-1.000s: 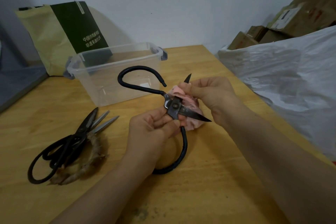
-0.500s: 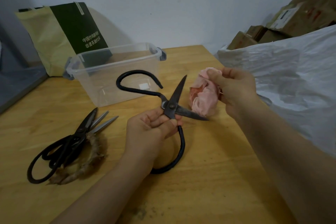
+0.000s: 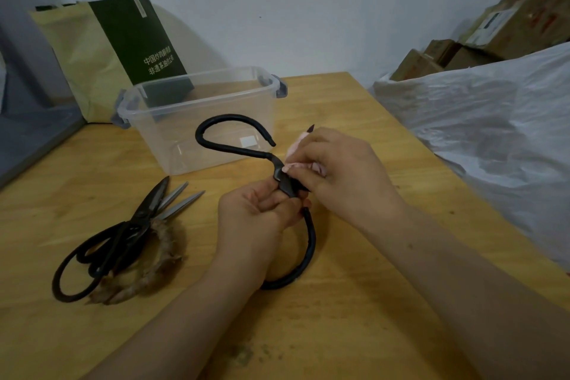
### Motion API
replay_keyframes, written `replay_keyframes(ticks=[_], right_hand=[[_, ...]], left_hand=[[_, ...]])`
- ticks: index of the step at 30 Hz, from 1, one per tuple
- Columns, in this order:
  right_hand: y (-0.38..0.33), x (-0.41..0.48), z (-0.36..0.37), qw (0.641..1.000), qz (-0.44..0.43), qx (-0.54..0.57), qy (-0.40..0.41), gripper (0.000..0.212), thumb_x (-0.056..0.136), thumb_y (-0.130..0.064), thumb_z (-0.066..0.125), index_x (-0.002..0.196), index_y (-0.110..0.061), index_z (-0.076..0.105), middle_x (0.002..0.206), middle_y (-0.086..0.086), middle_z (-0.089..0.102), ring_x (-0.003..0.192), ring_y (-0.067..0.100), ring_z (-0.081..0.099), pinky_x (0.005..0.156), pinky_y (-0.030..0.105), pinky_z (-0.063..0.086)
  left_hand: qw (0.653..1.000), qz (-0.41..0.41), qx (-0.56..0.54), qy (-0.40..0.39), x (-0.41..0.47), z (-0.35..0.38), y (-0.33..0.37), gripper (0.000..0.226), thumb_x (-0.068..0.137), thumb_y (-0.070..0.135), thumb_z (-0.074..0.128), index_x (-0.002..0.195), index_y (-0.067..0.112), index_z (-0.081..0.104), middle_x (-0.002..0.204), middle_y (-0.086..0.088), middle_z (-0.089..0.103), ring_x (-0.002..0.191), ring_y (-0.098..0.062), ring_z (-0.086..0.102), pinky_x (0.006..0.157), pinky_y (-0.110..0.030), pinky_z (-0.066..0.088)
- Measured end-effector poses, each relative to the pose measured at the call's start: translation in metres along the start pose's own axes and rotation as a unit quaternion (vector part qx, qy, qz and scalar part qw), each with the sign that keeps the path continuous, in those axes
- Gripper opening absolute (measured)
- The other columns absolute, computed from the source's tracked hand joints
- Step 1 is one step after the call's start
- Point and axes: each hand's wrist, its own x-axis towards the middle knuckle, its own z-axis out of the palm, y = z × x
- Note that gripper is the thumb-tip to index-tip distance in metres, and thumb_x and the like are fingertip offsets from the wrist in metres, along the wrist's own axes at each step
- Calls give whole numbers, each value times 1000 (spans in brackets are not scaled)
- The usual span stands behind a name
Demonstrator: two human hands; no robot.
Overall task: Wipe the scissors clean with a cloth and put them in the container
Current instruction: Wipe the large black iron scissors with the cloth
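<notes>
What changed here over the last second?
The right hand, which had lifted the crumpled pink cloth away rightwards, brought it back onto the blades of the large black scissors. The left hand kept holding the scissors near the pivot; the clear plastic container and the other scissors stayed put.

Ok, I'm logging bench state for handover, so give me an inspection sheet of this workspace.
Surface: wooden table, dark specks near the front edge.
Job's things: scissors in hand; pink cloth against a blade; clear container lidless, behind them.
Clutter: spare scissors lying at left, over a fibrous ring.
Grippers: left hand grips the scissors by the pivot; right hand pinches the cloth.
Cables: nothing seen.
Surroundings: paper bag behind the container; plastic sheet and boxes at right.
</notes>
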Motion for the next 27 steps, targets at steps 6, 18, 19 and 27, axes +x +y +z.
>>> replay_keyframes(ticks=[6,18,19,27], right_hand=[[2,-2,-15,992,50,-9,-118,11,89,-23,61,91,-20,71,93,-7,62,90,11,58,77,24,45],[-3,-4,-7,997,26,50,-55,14,82,-27,71,93,-18,76,99,-6,65,94,11,60,85,35,48],[-1,-2,-8,997,25,51,-60,11,81,-26,72,89,-19,76,97,-7,66,91,12,62,82,35,50],[6,-4,-18,996,68,46,-27,13,79,-26,72,67,-28,68,74,-6,68,66,13,65,65,35,55]], left_hand=[[1000,-30,-1,7,1,-1,-1,28,80,-14,61,90,11,69,79,-9,74,76,-16,72,69,-22,58],[1000,-27,-9,5,2,-2,-3,27,82,-13,60,95,9,69,82,-8,75,77,-16,72,69,-21,58],[1000,-28,-10,2,1,-1,-2,28,82,-13,60,95,9,69,82,-8,75,76,-16,72,69,-21,58],[999,-38,-17,-2,3,-2,-3,28,80,-14,61,98,6,69,80,-11,74,73,-14,71,64,-18,56]])
